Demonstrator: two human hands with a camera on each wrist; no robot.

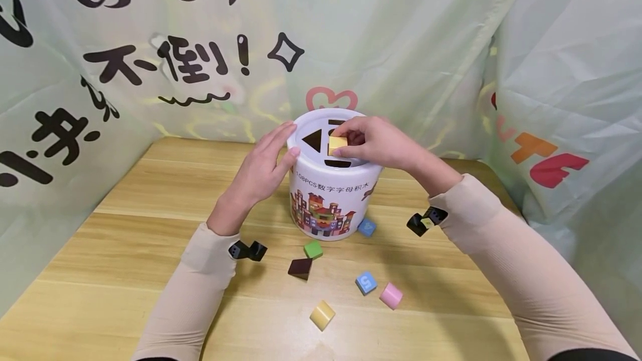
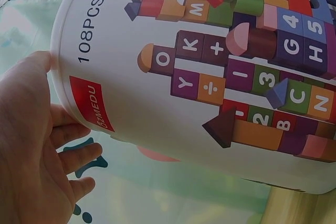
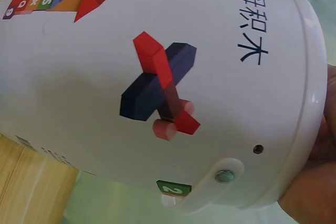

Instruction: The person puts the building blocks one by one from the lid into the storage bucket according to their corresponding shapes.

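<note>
Right now, the right hand (image 1: 376, 141) is pinching a yellow block (image 1: 337, 145) between thumb and fingers, holding it at the middle of the lid (image 1: 307, 127) of a white bucket (image 1: 328, 183). Whether any of the block is sitting inside a hole, I cannot tell, since the hand is partly covering that spot. A triangular hole (image 1: 314, 140) is showing just to the left of the block.

Meanwhile, the left hand (image 1: 261, 166) is resting on the left side of the bucket's rim, its fingers lying fairly straight and its thumb reaching toward the edge; it is pinching nothing.

The bucket is standing upright on a wooden table (image 1: 261, 316). A blue block marked 4 (image 1: 367, 227) is lying right beside its base. Nearer the person, a green block (image 1: 313, 249) is lying close to a dark brown block (image 1: 300, 268), while a blue block marked 5 (image 1: 366, 282) is lying near a pink block (image 1: 391, 295). Closest to the person, a rounded yellow piece (image 1: 322, 315) is lying by itself. Behind everything, a pale printed curtain (image 1: 401, 43) is hanging.
</note>
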